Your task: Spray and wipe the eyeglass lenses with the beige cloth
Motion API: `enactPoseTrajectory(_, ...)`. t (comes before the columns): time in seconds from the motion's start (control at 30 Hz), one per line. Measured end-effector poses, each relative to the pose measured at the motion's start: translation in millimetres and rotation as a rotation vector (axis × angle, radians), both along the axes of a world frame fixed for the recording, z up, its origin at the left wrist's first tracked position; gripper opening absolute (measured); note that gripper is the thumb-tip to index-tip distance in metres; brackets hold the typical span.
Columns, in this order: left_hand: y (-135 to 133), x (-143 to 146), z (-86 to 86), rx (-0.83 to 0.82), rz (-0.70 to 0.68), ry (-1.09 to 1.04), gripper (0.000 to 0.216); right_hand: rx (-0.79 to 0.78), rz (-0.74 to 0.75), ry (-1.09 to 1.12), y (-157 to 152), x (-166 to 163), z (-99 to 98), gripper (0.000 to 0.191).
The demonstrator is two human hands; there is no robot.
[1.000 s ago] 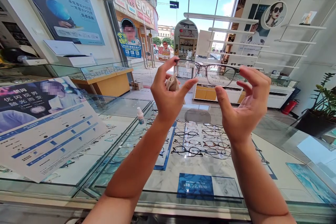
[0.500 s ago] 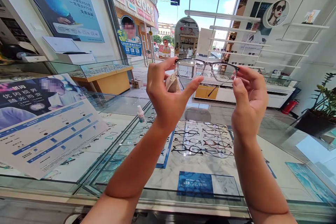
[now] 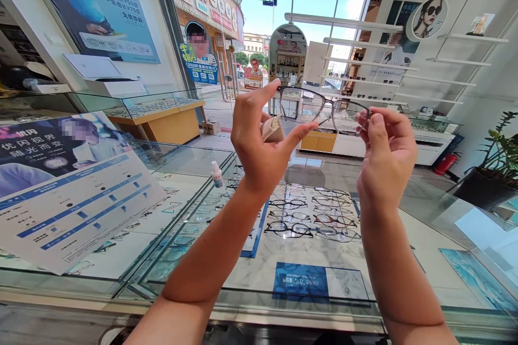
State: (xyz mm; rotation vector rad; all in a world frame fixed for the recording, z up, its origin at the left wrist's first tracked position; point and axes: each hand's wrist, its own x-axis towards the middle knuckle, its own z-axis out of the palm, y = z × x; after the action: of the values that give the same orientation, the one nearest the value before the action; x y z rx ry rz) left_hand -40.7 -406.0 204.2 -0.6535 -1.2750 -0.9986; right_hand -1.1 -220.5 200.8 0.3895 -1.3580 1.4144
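A pair of thin dark-framed glasses (image 3: 324, 109) is held up at chest height in front of me, over a glass counter. My left hand (image 3: 259, 137) pinches the left lens rim between forefinger and thumb and also keeps a small beige cloth (image 3: 272, 129) tucked in its palm. My right hand (image 3: 384, 156) is closed on the right end of the frame, at the hinge. The frame tilts down slightly to the right.
Below my arms is a glass display counter (image 3: 437, 210) with rows of glasses (image 3: 307, 218) inside. A small white dropper bottle (image 3: 217, 174) stands on the glass. A printed poster (image 3: 68, 188) lies on the left case. A potted plant (image 3: 496, 172) is at right.
My right hand has gone from spread fingers to a closed grip on the frame's right end. The right temple arm has folded in. The glasses have tilted a little.
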Motion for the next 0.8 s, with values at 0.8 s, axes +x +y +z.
enactPoseTrajectory(0.8, 14.0, -13.3, -11.7, 0.045, -0.078, -0.242, 0.067, 0.011, 0.359, -0.118, 19.4, -13.8, 0.9, 0.035)
